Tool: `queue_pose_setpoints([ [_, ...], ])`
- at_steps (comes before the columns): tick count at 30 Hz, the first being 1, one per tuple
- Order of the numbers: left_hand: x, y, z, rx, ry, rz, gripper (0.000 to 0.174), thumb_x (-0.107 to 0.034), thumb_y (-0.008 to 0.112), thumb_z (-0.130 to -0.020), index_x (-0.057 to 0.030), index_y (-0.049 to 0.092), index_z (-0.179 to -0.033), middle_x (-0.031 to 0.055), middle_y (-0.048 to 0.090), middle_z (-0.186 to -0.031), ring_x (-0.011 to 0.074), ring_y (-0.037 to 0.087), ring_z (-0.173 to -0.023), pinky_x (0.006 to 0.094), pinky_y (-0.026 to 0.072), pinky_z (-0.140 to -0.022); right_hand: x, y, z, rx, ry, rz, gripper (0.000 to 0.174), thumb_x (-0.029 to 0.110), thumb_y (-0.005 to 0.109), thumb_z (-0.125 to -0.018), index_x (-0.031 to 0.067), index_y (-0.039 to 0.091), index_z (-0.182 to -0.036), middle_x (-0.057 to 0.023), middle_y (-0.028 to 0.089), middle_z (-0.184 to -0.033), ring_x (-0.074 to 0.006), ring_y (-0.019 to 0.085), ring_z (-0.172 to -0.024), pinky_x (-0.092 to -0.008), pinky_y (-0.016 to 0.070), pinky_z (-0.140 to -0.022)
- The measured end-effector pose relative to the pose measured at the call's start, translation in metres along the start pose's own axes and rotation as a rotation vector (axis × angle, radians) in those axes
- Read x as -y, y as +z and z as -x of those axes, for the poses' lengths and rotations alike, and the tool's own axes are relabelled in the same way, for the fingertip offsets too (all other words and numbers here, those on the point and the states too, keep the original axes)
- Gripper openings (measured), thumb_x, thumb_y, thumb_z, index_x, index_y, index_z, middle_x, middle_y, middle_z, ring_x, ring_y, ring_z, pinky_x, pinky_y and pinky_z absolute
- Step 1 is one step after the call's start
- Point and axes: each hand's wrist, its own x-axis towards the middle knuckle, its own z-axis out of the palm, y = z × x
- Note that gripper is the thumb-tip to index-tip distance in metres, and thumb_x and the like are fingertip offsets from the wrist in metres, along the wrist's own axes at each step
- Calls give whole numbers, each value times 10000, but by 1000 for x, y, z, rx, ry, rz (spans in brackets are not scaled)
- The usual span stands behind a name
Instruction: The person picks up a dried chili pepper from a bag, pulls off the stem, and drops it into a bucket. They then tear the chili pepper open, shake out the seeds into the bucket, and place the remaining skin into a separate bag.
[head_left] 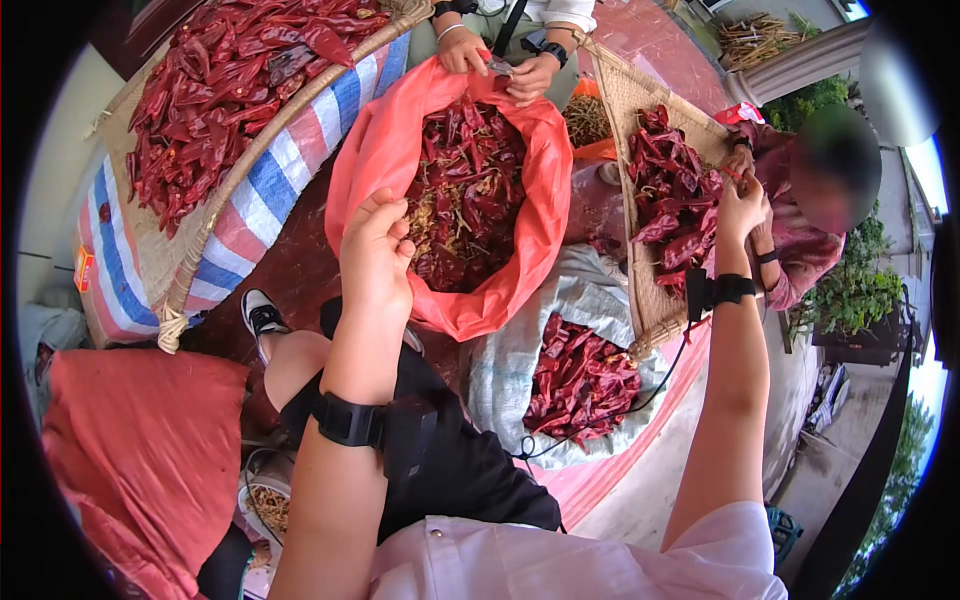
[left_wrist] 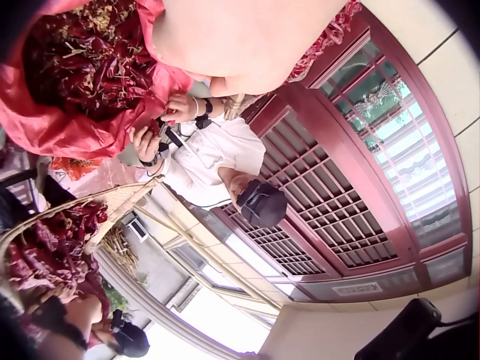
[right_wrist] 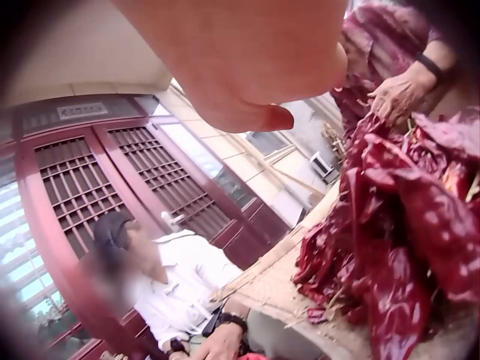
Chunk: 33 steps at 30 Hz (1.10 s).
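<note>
My left hand hovers palm-up over the near-left rim of a red plastic bag, its fingers loosely bent and nothing visible in them. Dried red chilies and pale stems fill the bag. My right hand reaches over a woven tray heaped with dried chilies. Its fingertips meet a bit of red beside another person's hand; I cannot tell whether they pinch it. In the right wrist view, the thumb shows above the chili heap.
Across the bag, a person's hands hold red-handled snips. A large basket of chilies stands left on striped cloth. Below the tray sits a white woven sack of chilies. A cable runs from my right wrist.
</note>
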Motion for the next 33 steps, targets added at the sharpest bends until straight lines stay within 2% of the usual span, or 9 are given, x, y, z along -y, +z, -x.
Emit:
queue_pose_setpoints([
  [1, 0, 0, 0, -8, 1, -10, 173, -61, 580, -771, -149, 541, -915, -61, 533, -790, 40, 465, -649, 194, 345, -574, 18, 3, 10, -8, -165, -60, 330, 63, 579, -677, 51, 594, -1006, -117, 566, -1062, -221, 518, -966, -301, 404, -836],
  [5, -4, 1, 1, -23, 7, 10, 170, -59, 580, -772, -137, 545, -919, -54, 528, -780, 44, 467, -647, 200, 346, -579, 104, 28, 79, 677, -199, -763, 234, 30, 560, -716, 6, 613, -943, -120, 637, -845, -197, 601, -807, -295, 461, -740],
  [10, -5, 1, -2, -25, 11, 22, 178, -59, 596, -748, -133, 551, -903, -72, 503, -764, 29, 445, -632, 184, 325, -561, 170, 64, 207, 1444, -395, -497, 447, 250, 646, -679, -53, 578, -1001, -209, 603, -982, -296, 584, -935, -343, 457, -811],
  [13, -6, 0, -2, -28, 6, 21, 176, -58, 593, -751, -133, 551, -905, -71, 503, -763, 30, 447, -631, 184, 328, -563, 192, 77, 263, 1515, -435, 10, 476, 293, 651, -659, -40, 590, -994, -201, 580, -1055, -326, 544, -1014, -364, 438, -871],
  [16, -7, -1, -3, -18, 8, 21, 172, -57, 588, -757, -132, 550, -906, -68, 501, -760, 31, 448, -632, 184, 332, -565, 179, 109, 311, 1274, -293, 71, 577, 350, 703, -633, -58, 548, -1011, -213, 582, -1036, -315, 555, -999, -378, 432, -873],
  [19, -7, -1, -2, 0, 14, 29, 167, -54, 583, -761, -129, 549, -906, -65, 500, -761, 31, 448, -637, 185, 335, -569, 178, 112, 327, 1363, 139, 96, 557, 324, 686, -649, -32, 542, -1052, -188, 575, -1081, -302, 548, -1029, -382, 432, -878],
  [22, -8, 2, -1, 7, 10, 36, 167, -52, 581, -762, -128, 549, -907, -62, 502, -765, 32, 447, -645, 186, 336, -571, 190, 95, 329, 1608, 21, 151, 434, 166, 528, -737, 60, 517, -1158, -151, 538, -1166, -278, 507, -1101, -374, 427, -894],
  [29, -8, 0, -1, 21, 10, 42, 169, -47, 578, -760, -130, 550, -904, -63, 503, -758, 32, 446, -651, 184, 334, -571, 172, 102, 351, 1742, -479, -315, 424, 121, 526, -657, 102, 599, -1074, -144, 579, -1091, -305, 544, -1021, -340, 433, -870],
  [33, -9, -1, 0, 11, 8, 39, 167, -46, 578, -759, -131, 551, -900, -64, 503, -754, 31, 446, -650, 184, 333, -573, 176, 90, 335, 1915, -478, -433, 382, 121, 536, -631, 103, 639, -999, -153, 595, -1049, -310, 557, -985, -332, 434, -862],
])
